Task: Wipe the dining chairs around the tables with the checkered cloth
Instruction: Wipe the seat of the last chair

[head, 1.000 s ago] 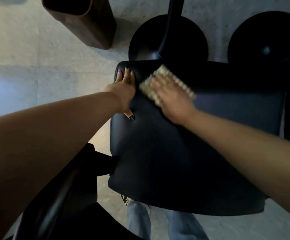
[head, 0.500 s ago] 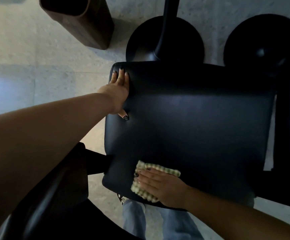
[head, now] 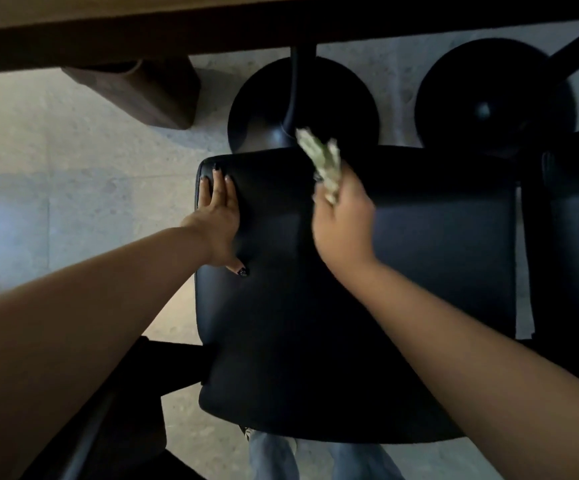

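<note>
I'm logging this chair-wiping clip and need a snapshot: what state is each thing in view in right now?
Left hand: open, flat on the chair's left edge.
Right hand: shut on the checkered cloth, raised near the far edge.
Checkered cloth: bunched, blurred; contact with the chair unclear.
Chair: dark, tucked toward the table, steadied by the left hand.
Table: edge overhead.
Round bases: standing on the floor.
</note>
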